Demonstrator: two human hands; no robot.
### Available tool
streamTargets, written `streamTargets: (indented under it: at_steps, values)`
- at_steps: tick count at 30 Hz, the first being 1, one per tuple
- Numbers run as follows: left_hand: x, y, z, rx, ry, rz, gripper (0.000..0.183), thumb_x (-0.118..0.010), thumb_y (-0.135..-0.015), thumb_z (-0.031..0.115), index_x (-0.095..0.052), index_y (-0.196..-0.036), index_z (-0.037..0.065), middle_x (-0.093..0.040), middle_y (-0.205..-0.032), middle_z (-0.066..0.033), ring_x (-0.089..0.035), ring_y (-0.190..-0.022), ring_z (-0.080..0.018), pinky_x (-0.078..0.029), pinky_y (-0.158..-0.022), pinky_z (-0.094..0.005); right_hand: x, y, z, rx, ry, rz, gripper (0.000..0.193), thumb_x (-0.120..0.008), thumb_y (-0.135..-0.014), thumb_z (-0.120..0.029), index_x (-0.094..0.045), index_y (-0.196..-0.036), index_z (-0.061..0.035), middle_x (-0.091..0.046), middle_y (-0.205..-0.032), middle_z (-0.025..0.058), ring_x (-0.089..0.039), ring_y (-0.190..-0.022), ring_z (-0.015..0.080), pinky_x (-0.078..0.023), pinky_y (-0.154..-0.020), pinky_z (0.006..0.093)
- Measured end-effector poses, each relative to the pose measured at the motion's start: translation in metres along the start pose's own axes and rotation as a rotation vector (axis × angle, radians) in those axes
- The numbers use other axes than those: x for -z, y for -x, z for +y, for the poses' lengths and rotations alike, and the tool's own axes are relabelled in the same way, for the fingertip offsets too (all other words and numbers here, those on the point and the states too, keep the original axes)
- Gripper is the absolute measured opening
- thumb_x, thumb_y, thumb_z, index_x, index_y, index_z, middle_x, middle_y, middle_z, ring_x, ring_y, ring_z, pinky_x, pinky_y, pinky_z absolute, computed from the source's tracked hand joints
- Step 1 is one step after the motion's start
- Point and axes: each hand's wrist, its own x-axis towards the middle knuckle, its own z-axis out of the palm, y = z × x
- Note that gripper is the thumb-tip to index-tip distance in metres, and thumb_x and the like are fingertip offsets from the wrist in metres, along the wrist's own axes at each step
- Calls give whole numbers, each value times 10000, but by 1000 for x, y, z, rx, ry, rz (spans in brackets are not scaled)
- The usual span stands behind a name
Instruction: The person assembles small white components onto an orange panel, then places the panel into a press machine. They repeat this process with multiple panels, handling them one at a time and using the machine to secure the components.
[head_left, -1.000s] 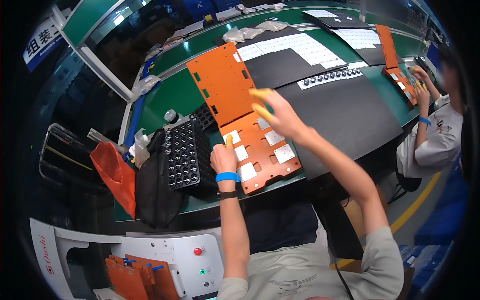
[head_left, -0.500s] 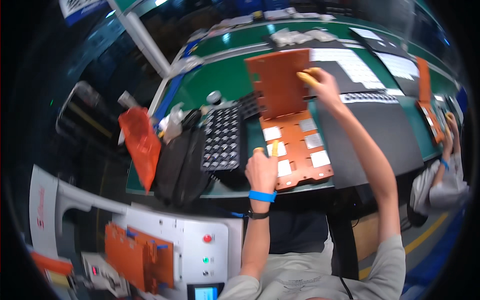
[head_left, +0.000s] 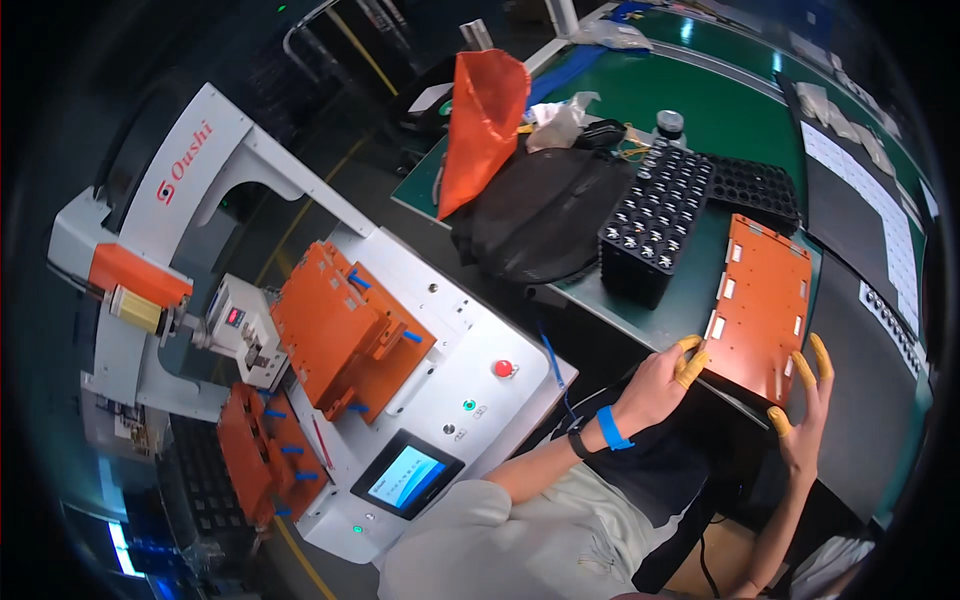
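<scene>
orange plate (head_left: 762, 310), underside unseen

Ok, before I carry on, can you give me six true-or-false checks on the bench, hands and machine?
1. The orange plate lies on the green table. True.
2. The black bag is right of the tall tray. False: the bag is left of it.
3. A blue band circles the left hand's wrist. True.
4. The screen is dark. False: it is lit.
5. The right hand's fingertips are all bare. False: some wear yellow covers.
6. The machine has a red button. True.
</scene>
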Motion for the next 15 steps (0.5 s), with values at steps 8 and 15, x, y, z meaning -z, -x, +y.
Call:
streamTargets:
  at_steps: [8,15]
  values:
    - [-9,3,-3,-10,17,7,686,-883,-732,260,-571,-1262,-45,-605,-673,-118,-579,-595,-229,-455,-560,-369,-54,-11,36,-562,-744,200,593,-553,-1013,-180,-323,-1542,-46,-361,-1566,118,-375,-1422,208,-355,-1146,348]
    - [1,-8,3,34,87,-4,445,-917,-668,222,-706,-946,-53,-572,-558,-79,-490,-486,-163,-415,-513,-339,-51,-17,124,-685,-1294,24,410,-549,-1027,-245,-521,-1352,3,-572,-1354,107,-571,-1225,176,-475,-998,293]
